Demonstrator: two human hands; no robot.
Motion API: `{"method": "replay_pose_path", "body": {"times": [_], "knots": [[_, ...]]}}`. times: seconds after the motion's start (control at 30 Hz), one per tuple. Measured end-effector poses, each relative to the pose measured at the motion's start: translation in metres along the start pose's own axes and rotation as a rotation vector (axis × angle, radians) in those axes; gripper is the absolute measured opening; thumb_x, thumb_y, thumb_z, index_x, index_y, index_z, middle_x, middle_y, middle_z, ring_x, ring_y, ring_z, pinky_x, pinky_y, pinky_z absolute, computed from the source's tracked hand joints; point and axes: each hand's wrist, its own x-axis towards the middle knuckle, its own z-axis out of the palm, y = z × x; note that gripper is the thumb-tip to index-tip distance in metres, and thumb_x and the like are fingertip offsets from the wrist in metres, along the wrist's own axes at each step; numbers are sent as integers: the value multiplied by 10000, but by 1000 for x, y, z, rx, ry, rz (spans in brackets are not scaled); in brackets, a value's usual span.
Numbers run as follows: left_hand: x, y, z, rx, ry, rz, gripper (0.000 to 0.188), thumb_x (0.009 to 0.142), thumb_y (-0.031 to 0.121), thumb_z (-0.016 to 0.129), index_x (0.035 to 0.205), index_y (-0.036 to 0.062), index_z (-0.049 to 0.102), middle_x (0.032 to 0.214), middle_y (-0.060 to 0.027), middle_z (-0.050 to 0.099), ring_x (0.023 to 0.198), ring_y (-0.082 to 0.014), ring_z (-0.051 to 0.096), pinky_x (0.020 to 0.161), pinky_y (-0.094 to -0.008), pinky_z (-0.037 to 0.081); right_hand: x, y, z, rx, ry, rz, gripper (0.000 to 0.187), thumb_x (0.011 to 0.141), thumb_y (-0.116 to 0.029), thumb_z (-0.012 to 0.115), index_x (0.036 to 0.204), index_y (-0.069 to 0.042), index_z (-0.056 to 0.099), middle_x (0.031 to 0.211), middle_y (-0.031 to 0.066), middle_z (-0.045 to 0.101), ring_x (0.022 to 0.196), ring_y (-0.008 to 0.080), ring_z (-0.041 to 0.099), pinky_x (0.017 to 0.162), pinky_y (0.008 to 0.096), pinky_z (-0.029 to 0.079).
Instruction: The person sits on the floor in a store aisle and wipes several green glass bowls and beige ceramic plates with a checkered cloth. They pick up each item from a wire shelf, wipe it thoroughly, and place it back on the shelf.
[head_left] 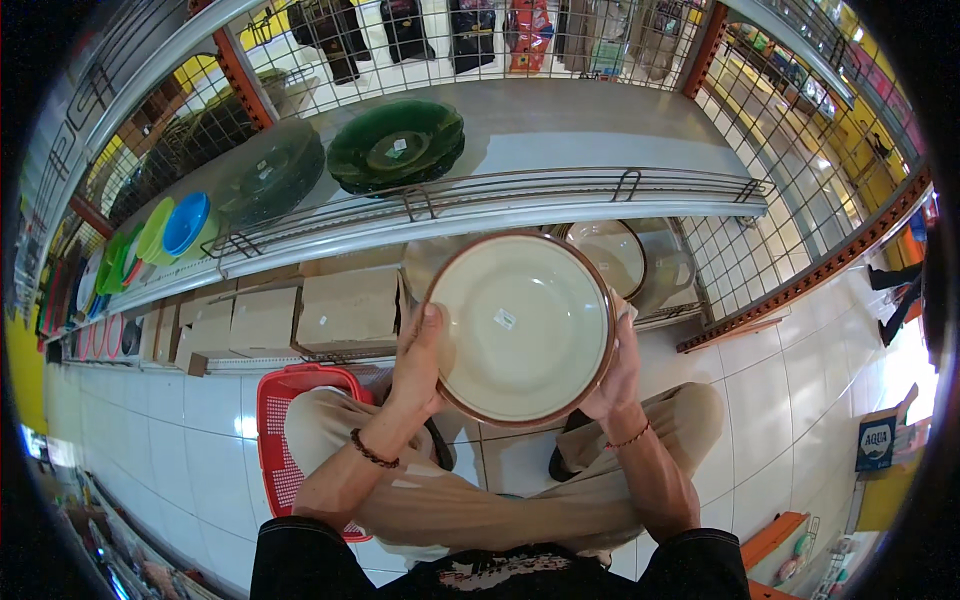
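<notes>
Between both hands I hold a round cream plate [525,365] with a brown rim and a small white sticker near its middle. My left hand [413,365] grips the plate's left edge, its thumb lying on the rim. On the opposite edge, my right hand [617,370] has hold of the rim, its fingers partly hidden behind the plate. The plate is raised above my crossed legs, face turned up toward me. Just beyond it, a similar cream plate with a brown rim [612,255] sits on the lower shelf, partly covered by the one I hold.
Dark green glass plates [395,145] and clear plates [270,170] stand on the upper shelf, with a blue bowl [186,223] to their left. Cardboard boxes [345,308] line the lower shelf. A red basket [275,420] rests on the tiled floor by my left knee. A wire rail edges the upper shelf.
</notes>
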Motion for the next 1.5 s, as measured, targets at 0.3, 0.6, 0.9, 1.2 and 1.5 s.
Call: {"method": "replay_pose_path", "body": {"times": [0.3, 0.6, 0.9, 1.2, 1.5], "knots": [[6, -5, 0, 497, 117, 391, 502, 960, 335, 490, 1324, -1, 403, 1078, -97, 588, 1009, -138, 538, 860, -257, 430, -4, 9, 2, -543, 188, -245, 505, 790, -9, 562, 1279, -11, 435, 1234, 156, 513, 1140, 265, 508, 960, 397, 413], [-11, 23, 28, -220, -118, -44, 544, 975, 428, 357, 1238, -37, 464, 1202, -144, 551, 1133, -237, 523, 968, -365, 404, -10, 20, 18, -1733, -337, -944, 545, 653, -110, 723, 1176, -153, 577, 1282, 235, 470, 1168, 404, 478, 991, 512, 375], [-13, 15, 13, -79, -36, -50, 382, 996, 277, 332, 1230, 7, 470, 1210, -138, 550, 1087, -244, 566, 919, -384, 474, -9, 17, 27, -1957, -636, -536, 713, 624, -203, 714, 1305, -262, 511, 1458, 118, 321, 1355, 316, 284, 1118, 466, 188], [-19, -3, -7, 622, -316, 212, 409, 997, 352, 387, 933, -6, 575, 716, 54, 473, 653, -49, 395, 554, -234, 320, 10, 8, 29, -1830, -193, -794, 606, 762, -120, 619, 1348, -159, 470, 1446, 128, 361, 1350, 307, 313, 1105, 415, 197], [-14, -15, -4, 642, -304, 355, 397, 994, 324, 395, 830, -3, 547, 646, 83, 409, 583, -33, 325, 496, -233, 257, 9, 14, 21, -1809, -131, -671, 591, 712, -74, 625, 1291, -65, 506, 1416, 135, 401, 1371, 333, 257, 1100, 461, 199]]}}
